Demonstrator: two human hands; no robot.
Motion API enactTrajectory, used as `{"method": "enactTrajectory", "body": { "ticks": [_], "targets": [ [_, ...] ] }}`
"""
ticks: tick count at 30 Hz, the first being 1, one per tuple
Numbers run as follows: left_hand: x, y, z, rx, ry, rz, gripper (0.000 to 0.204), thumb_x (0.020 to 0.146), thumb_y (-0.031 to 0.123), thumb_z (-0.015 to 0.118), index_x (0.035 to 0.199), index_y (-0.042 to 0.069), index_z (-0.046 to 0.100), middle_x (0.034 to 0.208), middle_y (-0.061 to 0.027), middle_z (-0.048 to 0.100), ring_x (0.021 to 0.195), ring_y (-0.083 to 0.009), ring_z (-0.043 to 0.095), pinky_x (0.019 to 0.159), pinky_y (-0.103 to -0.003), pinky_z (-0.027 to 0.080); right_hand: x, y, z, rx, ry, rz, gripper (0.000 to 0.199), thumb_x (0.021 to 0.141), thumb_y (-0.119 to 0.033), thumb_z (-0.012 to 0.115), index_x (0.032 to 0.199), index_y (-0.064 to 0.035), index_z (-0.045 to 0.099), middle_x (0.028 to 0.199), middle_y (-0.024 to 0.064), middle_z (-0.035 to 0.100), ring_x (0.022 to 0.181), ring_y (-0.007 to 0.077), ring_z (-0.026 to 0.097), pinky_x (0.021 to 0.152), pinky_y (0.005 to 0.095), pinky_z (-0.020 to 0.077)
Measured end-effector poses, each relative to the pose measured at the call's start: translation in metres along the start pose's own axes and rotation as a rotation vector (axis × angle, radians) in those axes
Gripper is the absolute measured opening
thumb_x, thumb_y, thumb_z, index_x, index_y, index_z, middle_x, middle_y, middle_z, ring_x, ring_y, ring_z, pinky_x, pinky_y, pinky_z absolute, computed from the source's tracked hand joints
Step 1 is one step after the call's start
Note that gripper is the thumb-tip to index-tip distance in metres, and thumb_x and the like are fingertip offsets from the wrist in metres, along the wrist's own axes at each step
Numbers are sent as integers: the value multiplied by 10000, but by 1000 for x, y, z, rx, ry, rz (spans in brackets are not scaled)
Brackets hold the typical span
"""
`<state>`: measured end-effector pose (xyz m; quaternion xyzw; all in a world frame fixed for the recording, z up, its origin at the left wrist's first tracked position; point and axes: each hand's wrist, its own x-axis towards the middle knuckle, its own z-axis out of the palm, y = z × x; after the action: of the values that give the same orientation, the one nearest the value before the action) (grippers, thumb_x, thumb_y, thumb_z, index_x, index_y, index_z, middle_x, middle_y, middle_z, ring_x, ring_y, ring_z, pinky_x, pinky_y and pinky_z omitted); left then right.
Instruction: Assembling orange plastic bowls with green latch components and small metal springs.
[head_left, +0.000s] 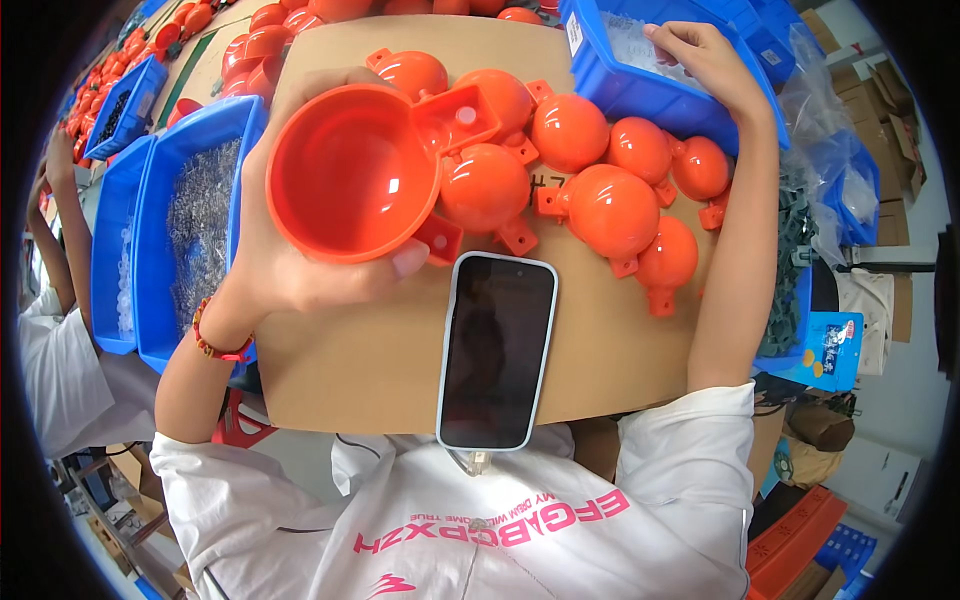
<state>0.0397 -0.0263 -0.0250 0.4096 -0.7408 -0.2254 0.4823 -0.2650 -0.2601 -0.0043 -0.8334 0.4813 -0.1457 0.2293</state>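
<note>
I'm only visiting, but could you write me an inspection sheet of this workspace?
Surface: brown cardboard sheet.
Job's things: hollow bright-orange plastic cup, held; glossy orange round plastic pieces with tabs, grouped on the sheet; small clear pieces in a blue plastic bin.
Clutter: black-screened phone in a pale case, overlapping the sheet's near edge.
Left hand: fingers around the cup.
Right hand: fingers at the clear pieces; whether they hold any, cannot tell.
Cables: nothing seen for certain.
Surroundings: second blue plastic bin with thin metal pieces, left; another person's arm, farther left; bright-blue pouch, right.
</note>
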Motion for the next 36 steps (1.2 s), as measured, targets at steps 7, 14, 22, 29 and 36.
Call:
{"method": "enactTrajectory", "body": {
  "ticks": [7,14,22,29,36],
  "targets": [
    [-2,3,2,-1,5,-9,679,512,199,749,1089,-21,467,1036,-91,525,915,-173,538,802,-296,436,1,-2,6,19,43,-192,234,786,-253,612,812,-25,567,711,7,531,663,82,457,613,231,391],
    [0,5,4,21,-13,-9,687,510,194,748,1094,-21,456,1042,-91,516,918,-170,531,809,-295,428,-16,-22,27,-130,215,-193,266,769,-268,625,868,-25,583,765,39,546,708,112,481,644,241,404],
    [0,2,-4,20,39,-57,709,509,250,750,1086,-18,439,1038,-87,494,931,-181,507,826,-301,406,-4,-9,6,-125,100,-158,269,706,-267,623,882,-63,621,771,100,580,761,219,556,706,314,438],
    [5,11,-7,-66,113,-218,670,535,262,737,1069,-19,446,1033,-82,481,924,-175,500,810,-294,403,-14,-17,-7,-131,422,-190,309,758,-227,596,1043,-109,608,932,106,630,811,210,576,719,325,455],
    [1,11,-4,-80,104,-203,688,532,302,732,1068,-17,443,1034,-81,456,932,-181,485,819,-302,396,-144,-103,-87,-69,737,-156,291,781,-228,582,1019,-61,598,825,75,618,711,163,569,655,284,449]
  ]
}}
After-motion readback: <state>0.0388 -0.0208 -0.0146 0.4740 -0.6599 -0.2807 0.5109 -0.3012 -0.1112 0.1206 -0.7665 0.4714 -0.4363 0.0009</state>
